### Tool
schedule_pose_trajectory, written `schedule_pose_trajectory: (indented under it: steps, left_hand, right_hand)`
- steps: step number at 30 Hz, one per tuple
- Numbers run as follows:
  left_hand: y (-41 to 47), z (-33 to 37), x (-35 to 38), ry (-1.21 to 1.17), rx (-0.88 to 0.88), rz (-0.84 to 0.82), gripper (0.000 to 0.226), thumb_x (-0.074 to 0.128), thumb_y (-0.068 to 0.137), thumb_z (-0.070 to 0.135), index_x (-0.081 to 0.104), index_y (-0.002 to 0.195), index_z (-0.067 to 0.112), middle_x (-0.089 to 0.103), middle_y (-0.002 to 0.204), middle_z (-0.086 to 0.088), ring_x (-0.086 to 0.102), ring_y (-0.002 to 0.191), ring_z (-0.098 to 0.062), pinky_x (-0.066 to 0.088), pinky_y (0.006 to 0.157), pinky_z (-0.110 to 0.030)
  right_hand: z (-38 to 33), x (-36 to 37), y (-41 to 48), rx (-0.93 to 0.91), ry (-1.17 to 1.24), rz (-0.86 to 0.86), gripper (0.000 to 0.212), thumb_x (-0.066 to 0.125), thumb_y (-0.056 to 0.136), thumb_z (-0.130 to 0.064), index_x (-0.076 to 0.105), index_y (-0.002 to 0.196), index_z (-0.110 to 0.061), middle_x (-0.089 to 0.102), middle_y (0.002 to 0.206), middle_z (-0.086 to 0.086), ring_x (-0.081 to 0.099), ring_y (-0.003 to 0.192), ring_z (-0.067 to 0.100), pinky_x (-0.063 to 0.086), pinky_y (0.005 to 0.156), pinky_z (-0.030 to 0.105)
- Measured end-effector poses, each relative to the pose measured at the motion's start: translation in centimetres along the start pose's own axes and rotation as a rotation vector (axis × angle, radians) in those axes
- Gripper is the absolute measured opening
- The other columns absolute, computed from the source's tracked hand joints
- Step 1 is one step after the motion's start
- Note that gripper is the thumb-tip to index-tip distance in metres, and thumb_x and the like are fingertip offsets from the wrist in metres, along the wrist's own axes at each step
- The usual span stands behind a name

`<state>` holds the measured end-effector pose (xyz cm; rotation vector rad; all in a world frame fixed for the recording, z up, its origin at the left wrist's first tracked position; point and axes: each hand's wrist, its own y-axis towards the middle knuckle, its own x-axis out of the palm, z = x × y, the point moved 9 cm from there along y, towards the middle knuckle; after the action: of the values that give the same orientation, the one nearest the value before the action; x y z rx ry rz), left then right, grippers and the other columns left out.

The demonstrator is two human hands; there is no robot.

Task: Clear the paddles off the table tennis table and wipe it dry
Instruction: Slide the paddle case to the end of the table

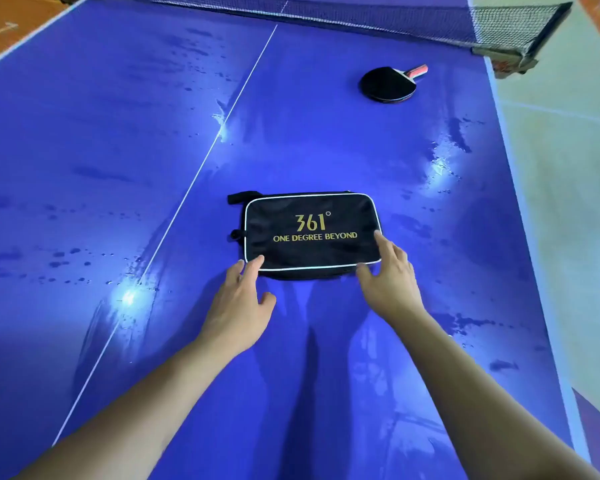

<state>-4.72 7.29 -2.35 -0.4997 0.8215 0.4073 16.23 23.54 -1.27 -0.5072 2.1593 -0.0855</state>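
Note:
A black paddle case (310, 233) with white piping and gold "361°" lettering lies flat on the blue table tennis table (118, 150). My left hand (239, 306) touches the case's near left corner with straight fingers. My right hand (392, 282) rests its fingers on the near right corner, thumb at the front edge. Far off to the right, near the net, black-rubber paddles (388, 84) with red handles lie stacked; how many I cannot tell. Water drops and smears cover the table.
The net (361, 19) spans the far edge, with its post clamp (510, 57) at the right. A white centre line (201, 164) runs down the table. The table's right edge (520, 202) borders a pale floor; orange floor lies far left.

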Motion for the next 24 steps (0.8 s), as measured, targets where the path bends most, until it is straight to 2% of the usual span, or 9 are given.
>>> schedule_pose_trajectory:
  steps: [4,7,9,12,14,17,20,22,24]
  left_hand:
    - [1.9,-0.7,0.2,-0.104,-0.076,0.017,0.059,0.05,0.099,0.026,0.03,0.154,0.034,0.035,0.152,0.002,0.044,0.13,-0.022,0.033,0.088,-0.028]
    - [3.0,-1.6,1.2,-0.198,-0.177,-0.02,0.056,0.05,0.098,0.028,0.033,0.152,0.034,0.043,0.144,-0.002,0.047,0.123,-0.024,0.039,0.078,-0.027]
    - [3.5,-2.0,1.4,-0.253,-0.234,-0.016,0.056,0.052,0.097,0.03,0.034,0.151,0.033,0.044,0.144,-0.002,0.042,0.13,-0.024,0.036,0.085,-0.03]
    - [4.0,-2.1,1.8,-0.329,-0.275,-0.027,0.058,0.053,0.096,0.032,0.035,0.151,0.033,0.044,0.144,0.0,0.037,0.135,-0.022,0.032,0.09,-0.032]
    - [4.2,-2.3,2.0,-0.387,-0.3,-0.017,0.058,0.054,0.095,0.032,0.036,0.15,0.032,0.044,0.144,-0.002,0.039,0.134,-0.023,0.033,0.091,-0.032]
    - [4.4,-2.7,1.7,-0.507,-0.336,0.035,0.059,0.057,0.095,0.034,0.037,0.151,0.029,0.047,0.135,-0.002,0.045,0.125,-0.022,0.033,0.093,-0.033]
    - [4.7,-3.1,1.8,-0.625,-0.352,0.069,0.062,0.059,0.095,0.034,0.036,0.152,0.025,0.047,0.109,0.006,0.052,0.115,-0.021,0.042,0.101,-0.037]
    - [4.8,-3.5,1.8,-0.676,-0.349,0.097,0.061,0.06,0.096,0.032,0.036,0.151,0.023,0.047,0.104,0.01,0.054,0.111,-0.018,0.046,0.107,-0.047]
    - [4.7,-3.6,1.8,-0.731,-0.337,0.113,0.057,0.06,0.098,0.029,0.038,0.15,0.023,0.049,0.102,0.011,0.056,0.097,-0.009,0.052,0.098,-0.047]
  right_hand:
    - [2.6,-0.3,3.0,0.206,0.274,0.045,0.053,0.045,0.101,-0.026,0.037,0.153,-0.028,0.05,0.144,0.004,0.056,0.108,0.023,0.043,0.083,0.036]
    - [3.7,0.8,4.2,0.269,0.377,0.017,0.053,0.047,0.102,-0.02,0.041,0.154,-0.02,0.052,0.146,0.003,0.059,0.104,0.02,0.044,0.084,0.034]
    - [4.3,1.3,4.7,0.315,0.453,0.012,0.052,0.049,0.101,-0.016,0.044,0.153,-0.017,0.057,0.143,0.002,0.063,0.104,0.021,0.052,0.09,0.039]
    - [5.5,1.6,5.2,0.415,0.613,0.028,0.039,0.053,0.099,-0.007,0.06,0.137,-0.013,0.067,0.119,0.003,0.064,0.115,0.037,0.053,0.103,0.051]
    - [5.6,1.8,5.4,0.436,0.668,0.008,0.027,0.053,0.098,-0.005,0.068,0.118,-0.015,0.072,0.099,0.005,0.067,0.104,0.038,0.056,0.098,0.051]
    - [5.7,1.6,5.7,0.421,0.714,0.04,0.033,0.052,0.098,-0.003,0.067,0.125,-0.015,0.071,0.1,-0.001,0.061,0.078,0.018,0.05,0.071,0.029]
    - [5.5,1.5,6.2,0.39,0.802,0.081,0.032,0.052,0.098,0.002,0.066,0.124,-0.011,0.069,0.103,0.005,0.063,0.085,0.022,0.054,0.077,0.034]
    - [5.3,1.7,6.0,0.37,0.91,0.092,0.032,0.051,0.098,0.005,0.066,0.121,-0.01,0.07,0.099,0.006,0.064,0.086,0.023,0.057,0.087,0.041]
    - [5.5,1.5,5.5,0.346,0.956,0.121,0.031,0.052,0.098,0.005,0.067,0.116,-0.014,0.072,0.094,0.004,0.061,0.082,0.024,0.056,0.087,0.041]
